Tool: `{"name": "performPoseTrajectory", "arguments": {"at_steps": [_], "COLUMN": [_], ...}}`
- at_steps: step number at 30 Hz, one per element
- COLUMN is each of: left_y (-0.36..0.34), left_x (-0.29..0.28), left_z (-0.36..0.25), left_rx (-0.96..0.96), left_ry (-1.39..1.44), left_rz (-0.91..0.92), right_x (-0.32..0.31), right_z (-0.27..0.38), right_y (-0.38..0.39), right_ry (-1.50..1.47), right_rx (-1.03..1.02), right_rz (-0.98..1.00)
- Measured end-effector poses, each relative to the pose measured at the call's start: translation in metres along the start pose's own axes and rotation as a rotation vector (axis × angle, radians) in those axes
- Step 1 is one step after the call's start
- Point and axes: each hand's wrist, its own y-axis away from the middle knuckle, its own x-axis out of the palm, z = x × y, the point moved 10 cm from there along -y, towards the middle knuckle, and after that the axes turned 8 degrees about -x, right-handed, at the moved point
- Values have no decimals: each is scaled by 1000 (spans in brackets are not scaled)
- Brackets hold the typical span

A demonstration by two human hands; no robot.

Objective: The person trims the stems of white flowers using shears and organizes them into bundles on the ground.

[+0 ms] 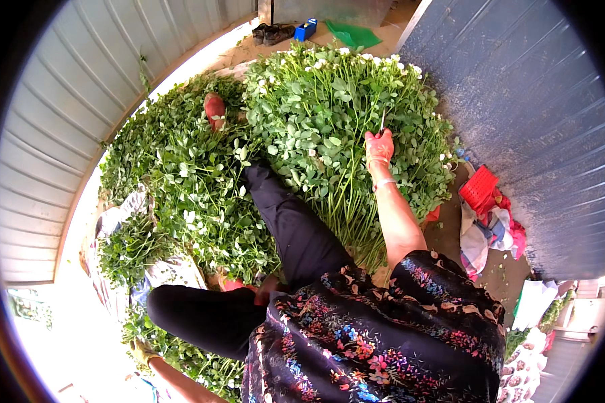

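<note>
My right hand, in an orange-red glove, is closed on a small cutting tool with a thin, pointed metal blade; whether it is a knife or scissors I cannot tell. It is over a large heap of cut white roses, long green stems toward me and blooms along the far edge. At the lower left, my left hand wears a yellowish glove and touches leafy stems beyond my bent knee. Its fingers are small and partly lost in the leaves.
My outstretched leg crosses another leafy heap, ending in a red shoe. Metal walls rise on both sides. A red basket and cloths lie at right. Dark shoes, a blue object and green sheet are at the back.
</note>
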Motion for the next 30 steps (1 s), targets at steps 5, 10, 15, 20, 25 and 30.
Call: {"name": "performPoseTrajectory", "arguments": {"at_steps": [5, 10, 15, 20, 25, 30], "left_y": [82, 145, 311, 503, 682, 831], "left_x": [73, 180, 333, 458, 502, 495], "left_z": [-59, -117, -116, -15, 91, 184], "left_rx": [241, 472, 717, 689, 1096, 1822], "left_ry": [-183, -235, -415, -558, -564, -572], "left_rz": [130, 381, 628, 1040, 1446, 1625], "right_x": [3, -22, -99, -121, -143, -174], "right_z": [24, 35, 71, 77, 96, 99], "right_y": [-2, -9, -16, -26, -9, 5], "right_ry": [-127, -703, -767, -581, -767, -706], "right_rx": [-17, -44, -242, -78, -156, -97], "right_rz": [104, 56, -74, 109, 121, 165]}}
